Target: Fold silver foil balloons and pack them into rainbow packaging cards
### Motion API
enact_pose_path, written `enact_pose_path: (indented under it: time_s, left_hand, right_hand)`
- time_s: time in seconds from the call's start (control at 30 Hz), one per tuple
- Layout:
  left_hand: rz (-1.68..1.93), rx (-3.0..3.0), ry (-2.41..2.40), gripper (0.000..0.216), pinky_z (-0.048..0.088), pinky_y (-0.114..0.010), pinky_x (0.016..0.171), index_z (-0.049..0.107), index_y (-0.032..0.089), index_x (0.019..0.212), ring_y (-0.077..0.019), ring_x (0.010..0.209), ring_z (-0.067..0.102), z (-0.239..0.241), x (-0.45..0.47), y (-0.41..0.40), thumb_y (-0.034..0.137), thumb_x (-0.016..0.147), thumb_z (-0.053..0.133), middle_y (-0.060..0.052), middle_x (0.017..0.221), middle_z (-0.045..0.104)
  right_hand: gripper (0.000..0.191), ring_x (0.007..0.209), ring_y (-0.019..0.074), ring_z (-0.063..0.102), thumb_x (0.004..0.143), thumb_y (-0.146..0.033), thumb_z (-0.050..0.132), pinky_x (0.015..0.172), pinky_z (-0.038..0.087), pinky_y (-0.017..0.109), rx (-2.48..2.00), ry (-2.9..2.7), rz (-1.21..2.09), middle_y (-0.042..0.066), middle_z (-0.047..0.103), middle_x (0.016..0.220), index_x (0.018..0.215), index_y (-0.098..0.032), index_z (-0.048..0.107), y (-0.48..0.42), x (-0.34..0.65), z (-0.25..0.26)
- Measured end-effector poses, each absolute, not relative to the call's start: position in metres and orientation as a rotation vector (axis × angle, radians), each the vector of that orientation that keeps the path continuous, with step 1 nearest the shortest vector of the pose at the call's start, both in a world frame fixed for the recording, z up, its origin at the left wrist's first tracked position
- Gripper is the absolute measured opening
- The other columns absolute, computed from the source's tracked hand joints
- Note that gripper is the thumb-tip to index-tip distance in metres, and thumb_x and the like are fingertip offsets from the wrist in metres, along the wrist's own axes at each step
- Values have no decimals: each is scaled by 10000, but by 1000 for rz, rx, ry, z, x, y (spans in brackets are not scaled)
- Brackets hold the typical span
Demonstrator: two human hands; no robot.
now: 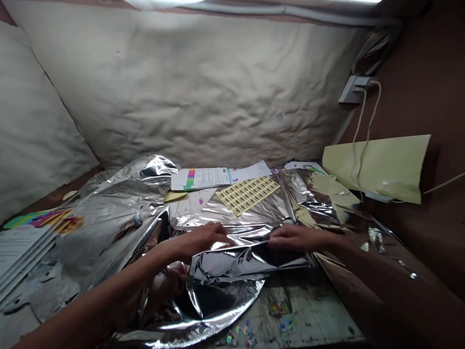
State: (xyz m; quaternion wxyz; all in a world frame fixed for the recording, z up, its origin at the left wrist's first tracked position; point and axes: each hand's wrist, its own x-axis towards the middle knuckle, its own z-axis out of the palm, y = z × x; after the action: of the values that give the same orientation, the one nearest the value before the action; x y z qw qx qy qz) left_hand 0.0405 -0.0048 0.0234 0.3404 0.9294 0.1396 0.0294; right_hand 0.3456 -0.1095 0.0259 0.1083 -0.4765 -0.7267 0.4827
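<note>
The foil (232, 264) spans the table (314, 319), its far edge pinched by the right hand (293, 238), the left hand (203, 239) apart at its left part, grip impossible to tell, a sticker sheet (248, 195) beyond, papers (11, 251) far left.

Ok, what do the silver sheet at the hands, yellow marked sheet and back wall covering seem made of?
Silver sheet: probably metallised plastic film, possibly foil; mirror-bright with sharp creases.
Yellow marked sheet: likely paper, perhaps sticker stock; thin, with rows of dark printing.
Back wall covering: paper or cloth, I can't tell; dull off-white, softly wrinkled.
</note>
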Motion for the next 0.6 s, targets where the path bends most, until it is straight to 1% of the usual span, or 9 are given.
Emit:
enact_pose_path:
  time_s: [0.07, 0.13, 0.2, 0.23, 0.27, 0.33, 0.43, 0.53, 0.6]
  left_hand:
    - [127, 2162, 393, 568, 441, -386, 961, 625, 262, 1288, -292, 1103, 576, 18, 35, 5, 458, 762, 710, -78, 1230, 631]
    - [186, 1893, 503, 660, 469, -346, 876, 608, 199, 1298, -264, 1024, 606, 13, 25, 15, 556, 750, 698, -101, 1175, 661]
    - [202, 1652, 682, 731, 465, -285, 689, 607, 148, 1288, -198, 795, 614, 11, 16, 23, 688, 798, 559, -103, 989, 693]
    - [200, 1578, 765, 776, 426, -260, 598, 605, 135, 1287, -167, 678, 574, 12, 13, 25, 737, 815, 477, -83, 874, 682]
    - [191, 1547, 822, 804, 379, -245, 540, 608, 130, 1282, -147, 602, 528, 12, 11, 26, 762, 811, 448, -58, 786, 656]
    - [160, 1593, 850, 754, 337, -233, 518, 637, 144, 1236, -136, 576, 499, 13, 10, 25, 727, 761, 572, -18, 720, 621]
    - [154, 1714, 865, 649, 357, -231, 554, 671, 147, 1129, -153, 632, 544, 7, 17, 21, 569, 648, 776, -1, 746, 646]
    - [183, 1803, 976, 680, 384, -247, 574, 639, 126, 1170, -182, 646, 580, -2, 21, 20, 538, 645, 772, 3, 720, 649]
    - [197, 1899, 1048, 674, 414, -261, 615, 610, 127, 1222, -207, 695, 615, -1, 23, 19, 515, 687, 744, -4, 737, 661]
  right_hand:
    - [560, 432, 85, 373, 881, -672, 483, 434, 292, 219, -1477, -2007, 1598, -56, 433, 488, 638, -170, 533, -89, 351, 17]
    - [557, 392, 74, 331, 834, -689, 541, 403, 224, 215, -1514, -1894, 1660, -68, 413, 452, 628, -172, 515, -76, 355, 4]
    - [544, 403, 69, 342, 798, -681, 596, 407, 208, 211, -1518, -1811, 1611, -63, 444, 468, 633, -169, 515, -72, 356, -8]
    - [541, 412, 67, 342, 786, -680, 609, 411, 204, 210, -1521, -1773, 1576, -64, 447, 475, 638, -168, 517, -71, 357, -13]
    - [539, 416, 66, 336, 783, -682, 608, 412, 197, 210, -1528, -1737, 1549, -66, 443, 479, 649, -168, 522, -71, 357, -17]
    - [532, 409, 62, 307, 782, -685, 600, 405, 176, 212, -1549, -1673, 1520, -76, 416, 476, 675, -168, 535, -73, 356, -21]
    - [498, 398, 62, 316, 783, -663, 613, 395, 182, 213, -1585, -1557, 1467, -80, 421, 484, 742, -169, 564, -80, 358, -18]
    - [460, 448, 79, 449, 745, -597, 697, 420, 288, 210, -1611, -1362, 1404, -47, 556, 586, 897, -168, 623, -91, 365, -10]
    - [497, 490, 95, 519, 697, -531, 765, 440, 340, 216, -1643, -1247, 1368, -18, 640, 678, 1014, -169, 641, -97, 368, -6]
